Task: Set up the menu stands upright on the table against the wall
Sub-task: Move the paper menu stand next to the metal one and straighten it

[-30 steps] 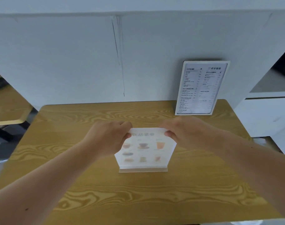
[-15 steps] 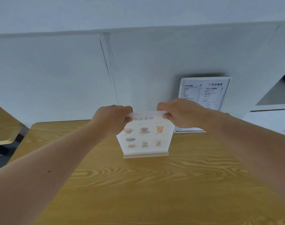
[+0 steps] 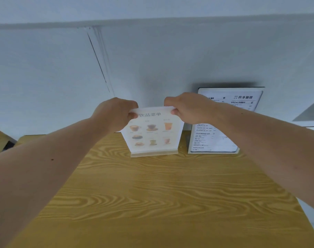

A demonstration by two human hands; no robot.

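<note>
Now both hands pinch the top corners of the drinks menu stand (image 3: 153, 133), the left hand (image 3: 115, 113) on one corner and the right hand (image 3: 186, 107) on the other. It stands upright near the back of the table (image 3: 152, 203), hanging straight down below each grip. The wall (image 3: 152, 68) is just behind it, and the other menu stand (image 3: 222, 122) stands just to its right

Left hand (image 3: 115, 111) and right hand (image 3: 186, 108) pinch the top corners of the drinks menu stand (image 3: 152, 135), upright on the wooden table (image 3: 152, 203), beside the text menu stand (image 3: 222, 129) against the wall (image 3: 152, 59).
</note>
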